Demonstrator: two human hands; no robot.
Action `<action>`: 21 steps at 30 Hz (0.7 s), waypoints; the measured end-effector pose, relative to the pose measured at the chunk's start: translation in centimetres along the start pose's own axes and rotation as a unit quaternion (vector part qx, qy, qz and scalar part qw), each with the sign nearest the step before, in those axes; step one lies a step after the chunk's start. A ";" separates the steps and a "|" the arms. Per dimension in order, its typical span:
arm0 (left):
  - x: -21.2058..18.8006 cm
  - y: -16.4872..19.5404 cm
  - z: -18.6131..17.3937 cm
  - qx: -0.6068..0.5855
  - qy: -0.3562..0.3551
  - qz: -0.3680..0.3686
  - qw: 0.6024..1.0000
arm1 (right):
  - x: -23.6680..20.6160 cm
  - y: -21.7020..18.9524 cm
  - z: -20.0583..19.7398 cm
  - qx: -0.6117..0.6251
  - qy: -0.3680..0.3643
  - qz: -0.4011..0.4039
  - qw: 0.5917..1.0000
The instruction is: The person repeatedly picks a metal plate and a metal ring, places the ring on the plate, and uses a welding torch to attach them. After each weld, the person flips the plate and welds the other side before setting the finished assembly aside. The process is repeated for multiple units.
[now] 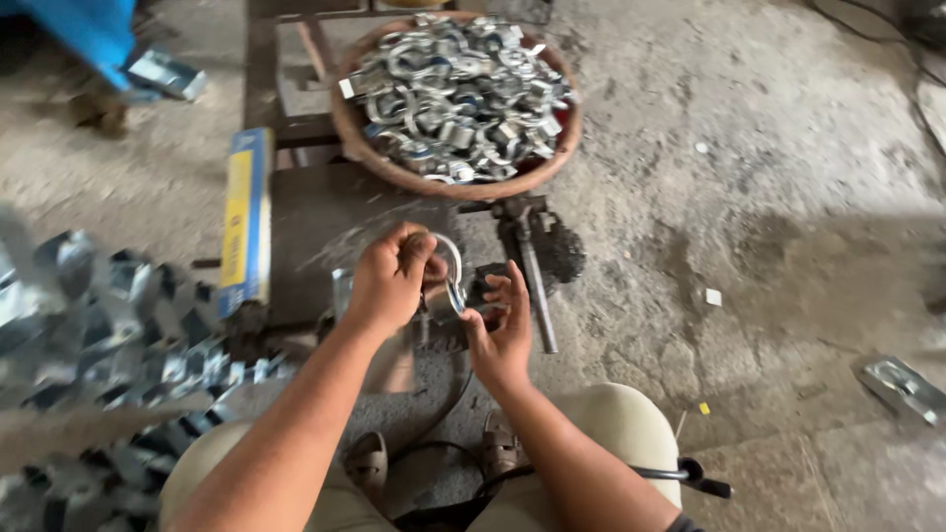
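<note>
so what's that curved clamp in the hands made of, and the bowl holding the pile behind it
The curved clamp held by the left hand and right hand looks like bright plated steel: silvery, shiny, thin strip. The bowl seems rusted iron or possibly clay, given its dull reddish-brown rim.

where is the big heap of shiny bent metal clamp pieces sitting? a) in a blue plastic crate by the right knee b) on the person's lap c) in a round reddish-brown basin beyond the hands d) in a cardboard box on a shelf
c: the heap of shiny bent metal clamp pieces fills the round reddish-brown basin on the floor beyond the left hand and right hand, which hold one curved metal clamp.
</note>
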State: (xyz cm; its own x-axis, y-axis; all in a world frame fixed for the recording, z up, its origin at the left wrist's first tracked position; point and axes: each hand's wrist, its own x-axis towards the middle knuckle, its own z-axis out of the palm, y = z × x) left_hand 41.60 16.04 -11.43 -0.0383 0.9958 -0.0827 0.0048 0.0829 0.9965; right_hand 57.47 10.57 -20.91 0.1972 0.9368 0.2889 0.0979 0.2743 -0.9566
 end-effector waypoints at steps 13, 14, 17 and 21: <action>-0.6 -6.6 -10.3 0.210 -0.030 0.106 0.971 | 2.0 6.9 -4.8 -0.474 0.009 -0.007 0.880; -0.6 -6.8 -10.0 0.193 -0.035 0.122 0.973 | 2.1 7.8 -5.3 -0.462 0.010 0.009 0.887; -0.8 -7.0 -9.7 0.160 -0.045 0.162 0.973 | 2.5 9.3 -6.1 -0.438 0.006 0.053 0.897; -1.1 -6.4 -10.5 0.186 -0.059 0.154 0.969 | 2.2 7.7 -6.3 -0.423 0.008 0.140 0.895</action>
State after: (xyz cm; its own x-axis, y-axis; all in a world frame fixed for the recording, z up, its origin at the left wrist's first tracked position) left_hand 31.11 14.01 -17.62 0.1356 0.9712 0.1958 0.3582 -0.2324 0.9043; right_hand 64.81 13.35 -27.40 0.3420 0.9384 0.0490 0.7445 -0.2388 -0.6234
